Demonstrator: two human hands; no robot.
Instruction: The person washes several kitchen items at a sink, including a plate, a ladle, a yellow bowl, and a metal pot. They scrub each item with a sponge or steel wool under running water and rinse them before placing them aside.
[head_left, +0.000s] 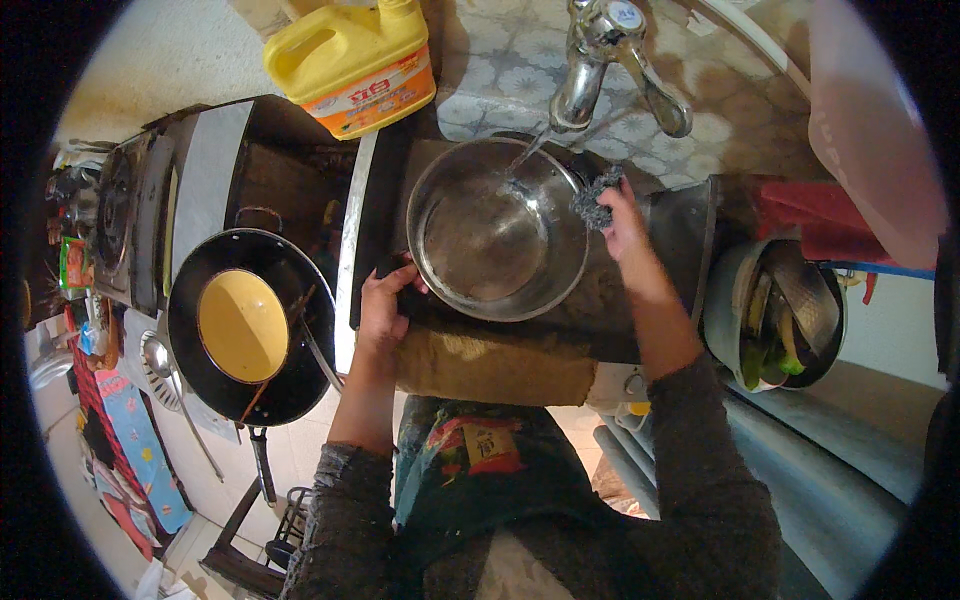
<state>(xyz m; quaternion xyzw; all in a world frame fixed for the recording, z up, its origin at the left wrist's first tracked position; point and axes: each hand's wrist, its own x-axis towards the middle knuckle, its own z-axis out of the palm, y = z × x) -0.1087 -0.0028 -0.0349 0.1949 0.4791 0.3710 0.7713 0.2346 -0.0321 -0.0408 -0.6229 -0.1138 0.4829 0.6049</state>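
Note:
A round stainless steel pot (487, 270) stands under the chrome tap (577, 94), and a thin stream of water (529, 150) runs into it. My left hand (386, 296) grips the pot's left side, with the thumb by a dark handle (390, 264) that it partly covers. In my right hand (624, 221) is a grey wire scourer (598, 201), held against or just beside the pot's right rim. Shallow water seems to lie on the pot's bottom.
Left of the sink is a black wok (191, 345) with a yellow bowl (244, 326) inside. A yellow detergent jug (360, 67) stands behind. On the right, a pot (724, 315) holds vegetable scraps and a blade-like metal piece (802, 289). A brown cloth (495, 367) lies along the front edge.

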